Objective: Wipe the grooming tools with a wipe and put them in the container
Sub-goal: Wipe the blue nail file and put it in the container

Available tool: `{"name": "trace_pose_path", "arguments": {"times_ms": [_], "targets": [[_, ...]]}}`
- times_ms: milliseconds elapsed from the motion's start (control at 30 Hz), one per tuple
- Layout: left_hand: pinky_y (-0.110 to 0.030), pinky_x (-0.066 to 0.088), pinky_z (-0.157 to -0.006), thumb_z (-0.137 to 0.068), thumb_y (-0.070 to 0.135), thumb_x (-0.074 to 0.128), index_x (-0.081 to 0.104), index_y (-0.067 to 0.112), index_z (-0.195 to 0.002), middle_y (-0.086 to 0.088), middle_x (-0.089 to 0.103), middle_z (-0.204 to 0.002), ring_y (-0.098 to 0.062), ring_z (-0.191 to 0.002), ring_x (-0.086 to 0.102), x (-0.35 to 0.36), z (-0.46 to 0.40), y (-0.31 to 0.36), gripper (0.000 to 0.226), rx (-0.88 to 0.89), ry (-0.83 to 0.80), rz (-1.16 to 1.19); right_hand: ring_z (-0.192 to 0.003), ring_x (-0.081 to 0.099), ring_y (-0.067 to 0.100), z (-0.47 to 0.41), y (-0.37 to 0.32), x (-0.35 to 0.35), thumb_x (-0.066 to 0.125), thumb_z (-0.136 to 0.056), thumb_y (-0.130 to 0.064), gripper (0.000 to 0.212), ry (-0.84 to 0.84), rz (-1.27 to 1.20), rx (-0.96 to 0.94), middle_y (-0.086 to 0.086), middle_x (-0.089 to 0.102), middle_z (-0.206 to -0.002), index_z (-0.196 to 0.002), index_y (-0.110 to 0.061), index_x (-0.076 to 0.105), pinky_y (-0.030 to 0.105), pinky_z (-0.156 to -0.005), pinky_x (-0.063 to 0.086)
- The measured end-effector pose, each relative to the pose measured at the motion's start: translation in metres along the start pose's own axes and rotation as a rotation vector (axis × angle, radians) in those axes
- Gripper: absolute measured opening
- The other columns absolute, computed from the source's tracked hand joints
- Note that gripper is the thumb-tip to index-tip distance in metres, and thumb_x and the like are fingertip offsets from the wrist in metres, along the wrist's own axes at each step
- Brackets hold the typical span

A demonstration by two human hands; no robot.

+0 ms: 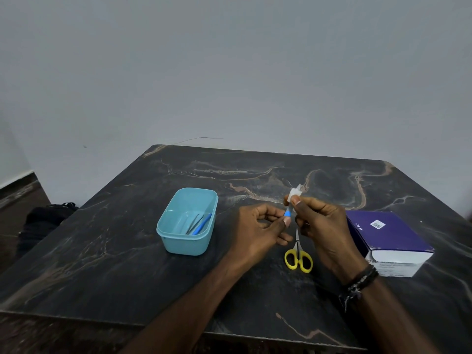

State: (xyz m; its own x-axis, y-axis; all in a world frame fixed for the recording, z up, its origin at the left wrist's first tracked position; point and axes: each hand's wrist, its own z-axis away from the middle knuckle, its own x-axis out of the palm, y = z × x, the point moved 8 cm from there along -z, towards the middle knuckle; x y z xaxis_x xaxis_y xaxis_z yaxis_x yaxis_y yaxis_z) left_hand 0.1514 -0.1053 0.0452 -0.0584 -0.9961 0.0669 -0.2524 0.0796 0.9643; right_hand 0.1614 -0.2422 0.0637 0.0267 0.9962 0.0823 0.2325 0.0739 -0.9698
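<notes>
My left hand pinches the lower end of a small blue-handled grooming tool above the table's middle. My right hand holds a folded white wipe around the tool's upper end, which is hidden. A light blue plastic container stands to the left of my hands, with metal tweezers and a blue-handled tool lying inside. Yellow-handled scissors lie on the table just below my hands.
A purple and white box sits on the right of the dark marble table. A black bag lies on the floor beyond the table's left edge. A grey wall rises behind.
</notes>
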Motion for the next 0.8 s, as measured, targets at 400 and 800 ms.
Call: {"name": "trace_pose_path", "arguments": {"times_ms": [400, 800], "targets": [[-0.031, 0.059, -0.056, -0.086, 0.004, 0.068, 0.066, 0.0, -0.093, -0.014, 0.069, -0.076, -0.025, -0.06, 0.07, 0.0, 0.001, 0.002, 0.008, -0.003, 0.006, -0.009, -0.054, 0.042, 0.011, 0.0, 0.0, 0.001, 0.065, -0.088, -0.02, 0.018, -0.014, 0.009, 0.006, 0.021, 0.054, -0.074, -0.094, -0.008, 0.076, 0.019, -0.047, 0.036], [-0.029, 0.058, -0.054, -0.087, 0.002, 0.067, 0.066, -0.002, -0.092, -0.014, 0.069, -0.073, -0.025, -0.058, 0.068, -0.004, 0.0, 0.005, 0.007, 0.009, 0.047, 0.025, -0.055, 0.043, 0.012, 0.003, 0.0, 0.008, 0.066, -0.082, -0.028, 0.02, -0.084, 0.036, 0.016, 0.016, 0.052, -0.067, -0.087, -0.011, 0.077, 0.022, -0.047, 0.035]]}}
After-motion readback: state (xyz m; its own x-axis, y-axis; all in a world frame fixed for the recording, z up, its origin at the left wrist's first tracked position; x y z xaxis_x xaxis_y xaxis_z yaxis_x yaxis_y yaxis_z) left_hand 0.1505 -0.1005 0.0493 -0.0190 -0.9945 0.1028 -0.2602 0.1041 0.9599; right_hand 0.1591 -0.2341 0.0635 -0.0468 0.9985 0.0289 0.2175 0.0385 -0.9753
